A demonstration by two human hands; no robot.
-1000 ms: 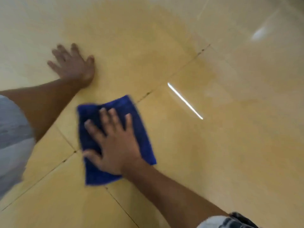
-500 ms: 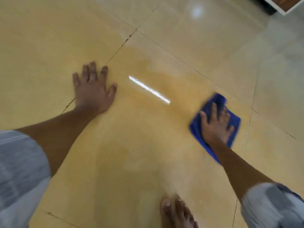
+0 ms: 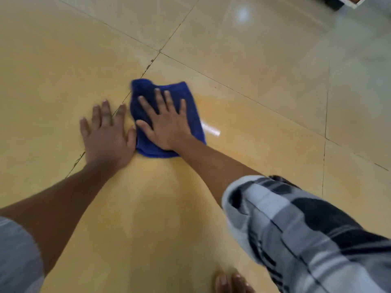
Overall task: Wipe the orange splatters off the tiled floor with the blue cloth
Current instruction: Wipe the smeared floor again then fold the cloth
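Hands low on the tiled floor (image 3: pixel 264 66): your left hand (image 3: pixel 108 140) lies flat, fingers spread, likely bracing your weight. Just beside it, your right hand (image 3: pixel 167 121) presses the blue cloth (image 3: pixel 148 87) with straight, splayed fingers, spreading pressure across the orange film (image 3: pixel 243 127).

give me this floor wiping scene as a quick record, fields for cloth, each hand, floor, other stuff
cloth: blue cloth, lying flat on the floor under the right hand
right hand: right hand, fingers spread, pressing on the cloth
left hand: left hand, flat on the floor just left of the cloth, holding nothing
floor: glossy tiled floor, orange-yellow tint near the hands, paler farther off
other: bare toes at the bottom edge; checked sleeve on the right arm
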